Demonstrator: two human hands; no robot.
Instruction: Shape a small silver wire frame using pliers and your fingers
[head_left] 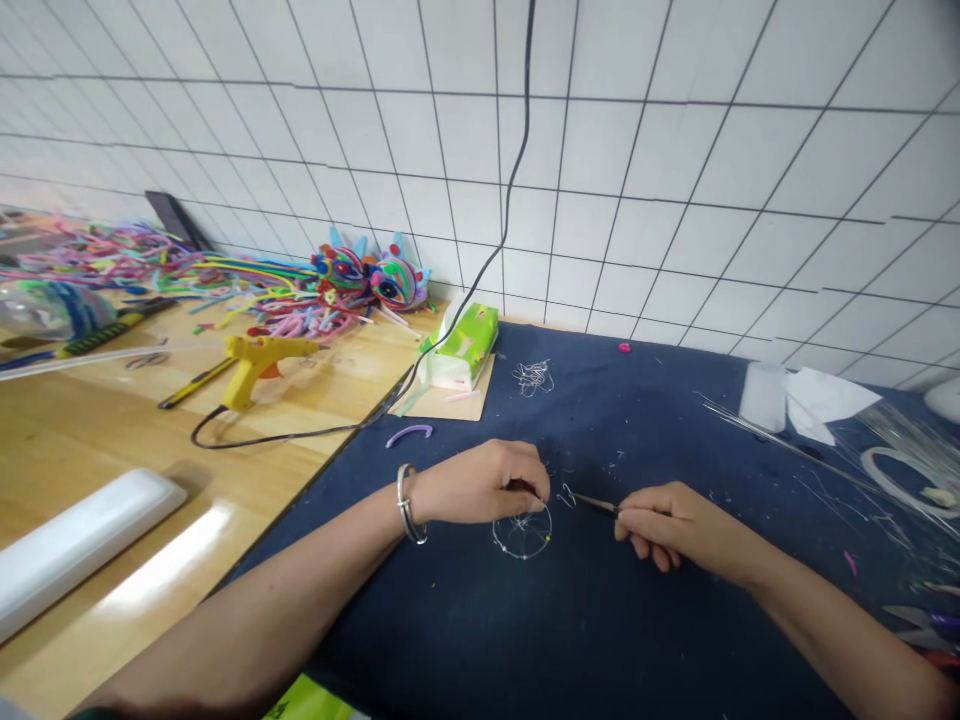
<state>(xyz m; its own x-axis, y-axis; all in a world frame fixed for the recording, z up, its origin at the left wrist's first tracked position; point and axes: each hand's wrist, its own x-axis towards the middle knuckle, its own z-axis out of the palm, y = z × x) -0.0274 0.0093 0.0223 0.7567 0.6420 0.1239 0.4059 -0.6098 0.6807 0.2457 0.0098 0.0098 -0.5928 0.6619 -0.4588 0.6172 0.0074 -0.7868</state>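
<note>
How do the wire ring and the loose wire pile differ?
The wire ring is round, with small coloured beads; the wire pile is a tangle, no beads visible. The left hand holds the ring, while the pile lies on the dark cloth. Both look thin and silvery.

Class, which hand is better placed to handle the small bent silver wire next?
Probably the right hand: its slender metal tool reaches the small bent silver wire, while the left hand holds the beaded round wire ring.

shiny silver-coloured metal bangle (pixel 403 500), one, left wrist (pixel 435 495)
slim, rounded band, plain finish, circling the wrist; both forearms (pixel 300 580) bare.
</note>
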